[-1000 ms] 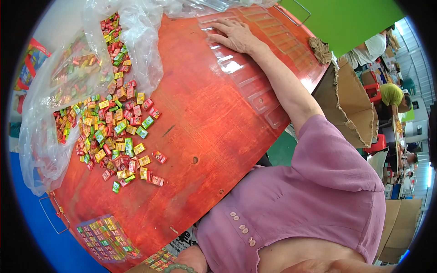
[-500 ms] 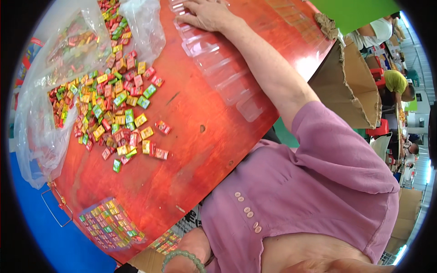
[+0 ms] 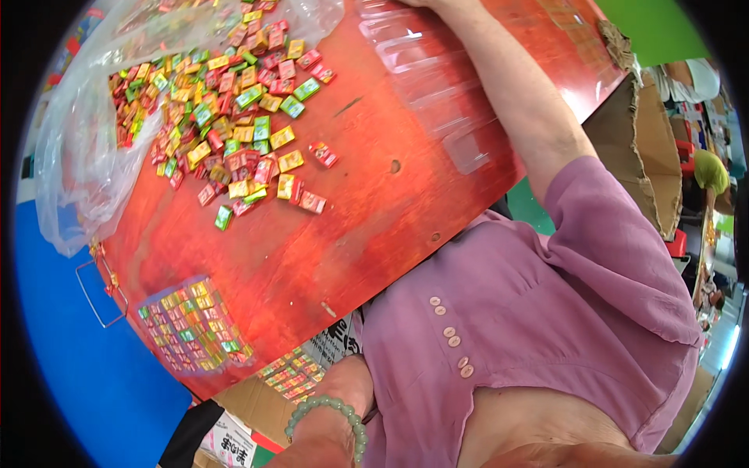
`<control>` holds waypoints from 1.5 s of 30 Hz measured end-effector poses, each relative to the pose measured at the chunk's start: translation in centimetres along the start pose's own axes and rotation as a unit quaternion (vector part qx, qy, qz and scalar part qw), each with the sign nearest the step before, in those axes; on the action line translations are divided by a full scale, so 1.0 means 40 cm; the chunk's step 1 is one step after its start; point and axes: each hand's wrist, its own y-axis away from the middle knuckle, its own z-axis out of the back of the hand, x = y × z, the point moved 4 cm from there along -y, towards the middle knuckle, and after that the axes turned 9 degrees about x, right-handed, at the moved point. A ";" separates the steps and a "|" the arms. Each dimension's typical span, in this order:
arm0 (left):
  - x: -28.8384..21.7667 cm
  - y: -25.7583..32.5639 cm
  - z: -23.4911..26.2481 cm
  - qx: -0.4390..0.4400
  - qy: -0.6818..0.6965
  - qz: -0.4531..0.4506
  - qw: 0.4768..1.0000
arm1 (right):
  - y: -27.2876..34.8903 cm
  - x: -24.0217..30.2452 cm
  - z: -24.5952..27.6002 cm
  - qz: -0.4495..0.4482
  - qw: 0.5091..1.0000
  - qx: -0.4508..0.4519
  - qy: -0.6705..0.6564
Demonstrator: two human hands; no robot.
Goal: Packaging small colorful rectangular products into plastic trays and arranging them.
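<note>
My right hand (image 3: 438,3) is mostly cut off by the top edge of the view. Its wrist is over the far end of the clear plastic trays (image 3: 437,101), which lie in a row on the red table, and its fingers are out of sight. My left hand (image 3: 349,384), below a green bead bracelet (image 3: 343,407), is down by the near table edge beside my purple shirt; its fingers are hidden. Nearest to it is a tray filled with tiny coloured boxes (image 3: 292,374), in a cardboard carton. A large loose pile of tiny red, yellow and green boxes (image 3: 234,101) lies left of the trays.
A clear plastic bag (image 3: 74,171) spreads around the pile at the left. Another filled tray (image 3: 195,324) sits at the table's near left corner, by a wire handle (image 3: 101,292). Torn cardboard (image 3: 651,148) stands beyond the right edge. People work in the background.
The view has shifted, so the table's contents appear farther up and right. My right hand, earlier seen with spread fingers on the clear trays, is now mostly past the top edge.
</note>
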 end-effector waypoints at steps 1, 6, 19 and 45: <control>0.005 0.000 -0.007 0.000 0.023 -0.005 1.000 | -0.005 -0.006 -0.005 -0.005 1.000 -0.005 -0.005; -0.009 0.008 0.000 0.003 -0.034 0.009 0.999 | 0.020 0.022 0.045 0.028 0.997 0.057 -0.051; -0.025 0.045 0.047 0.018 -0.045 -0.035 0.998 | -0.115 -0.089 0.075 0.016 0.908 -0.158 -0.388; 0.286 0.290 0.119 0.285 -0.508 0.374 0.722 | 0.419 0.412 0.093 0.287 0.904 0.213 -0.235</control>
